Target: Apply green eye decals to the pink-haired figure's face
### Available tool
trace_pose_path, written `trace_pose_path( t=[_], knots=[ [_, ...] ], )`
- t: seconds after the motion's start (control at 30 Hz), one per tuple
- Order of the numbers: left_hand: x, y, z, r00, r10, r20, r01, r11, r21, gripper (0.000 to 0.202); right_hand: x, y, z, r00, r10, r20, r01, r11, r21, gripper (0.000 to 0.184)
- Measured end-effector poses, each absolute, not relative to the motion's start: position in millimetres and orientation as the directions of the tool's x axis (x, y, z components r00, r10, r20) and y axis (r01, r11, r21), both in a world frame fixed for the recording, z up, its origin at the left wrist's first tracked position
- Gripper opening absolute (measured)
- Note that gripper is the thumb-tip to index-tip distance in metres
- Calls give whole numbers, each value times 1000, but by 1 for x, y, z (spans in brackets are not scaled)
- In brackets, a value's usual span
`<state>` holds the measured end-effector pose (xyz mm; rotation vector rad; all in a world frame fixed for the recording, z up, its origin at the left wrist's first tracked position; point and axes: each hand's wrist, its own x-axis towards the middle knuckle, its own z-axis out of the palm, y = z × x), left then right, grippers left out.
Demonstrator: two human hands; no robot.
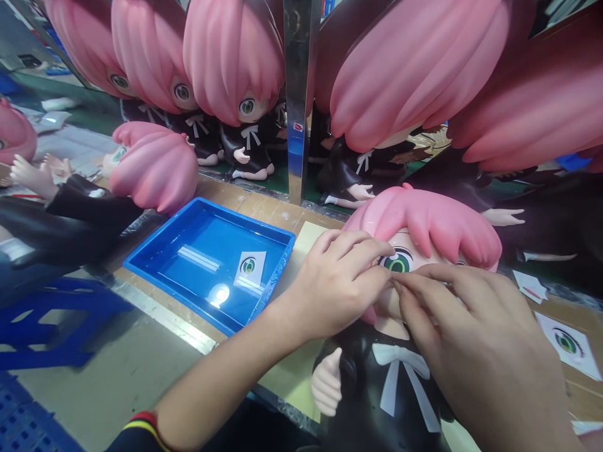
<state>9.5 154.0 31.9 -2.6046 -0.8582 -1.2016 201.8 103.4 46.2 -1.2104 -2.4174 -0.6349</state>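
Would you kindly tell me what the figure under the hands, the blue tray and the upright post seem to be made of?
The figure: probably vinyl or hard plastic, satin to glossy, judging by its smooth moulded hair and soft highlights.
The blue tray: likely glossy plastic, with evenly coloured, moulded-looking walls.
The post: apparently polished metal, given its mirror-like reflections.
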Motion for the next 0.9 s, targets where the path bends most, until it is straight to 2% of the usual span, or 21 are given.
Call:
trace_pose_path(
  t=[0.27, 0.47, 0.6, 0.77, 0.9],
  knots=[
    [13, 152, 30, 472, 414, 778, 554, -826, 104, 11, 211, 102, 40, -593, 665, 453, 800, 549, 242, 32],
    [7, 143, 26, 388, 479, 788, 535, -813, 231, 4, 206, 102, 44, -617, 637, 462, 781, 568, 260, 28],
    [2, 135, 16, 381, 539, 751, 528, -794, 302, 16, 203, 96, 48, -592, 623, 511, 789, 579, 207, 22],
    [5, 133, 7, 345, 567, 748, 526, -777, 347, 20, 201, 87, 47, -461, 701, 544, 857, 510, 68, 17],
    [9, 137, 5, 327, 552, 767, 513, -785, 346, 19, 204, 83, 46, -491, 712, 501, 848, 523, 87, 19]
  ],
)
